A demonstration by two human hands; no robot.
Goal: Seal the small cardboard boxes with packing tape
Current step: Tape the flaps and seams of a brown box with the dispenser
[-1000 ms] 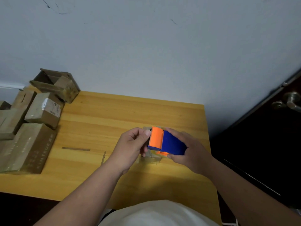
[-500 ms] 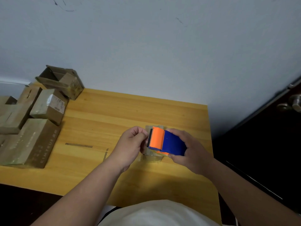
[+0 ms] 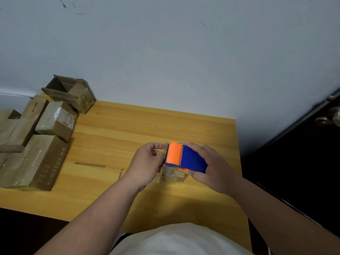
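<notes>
one tape dispenser (image 3: 185, 157), orange at the toothed cutter end and blue along the body, is held over the right part of the wooden table (image 3: 147, 126). the right hand (image 3: 211, 168) grips it, fingers curled over the blue far side and the thumb under the near edge. the left hand (image 3: 149, 162) has its fingers curled at the cutter end, thumb and forefinger brought together right against the serrated edge; whether they pinch the tape end i cannot tell, the tape being too clear to see there.

directly under the dispenser and between the two hands sits one small cardboard box (image 3: 173, 176), shiny with tape, resting on the table; only its near side and a bit of its top show.

at the table's left edge lies a pile of more cardboard boxes, at least six countable: one open box (image 3: 71, 94) at the back against the wall with its flaps up, one box with a white label (image 3: 57, 121) just in front of it, one long flat box (image 3: 35, 161) with printed lettering nearest the viewer, and three or so plainer ones (image 3: 16, 133) further left, partly cut off by the frame.

two thin strips (image 3: 90, 164) lie on the bare wood between the pile and the hands. one door knob (image 3: 331, 117) shows on the dark door at the right.
</notes>
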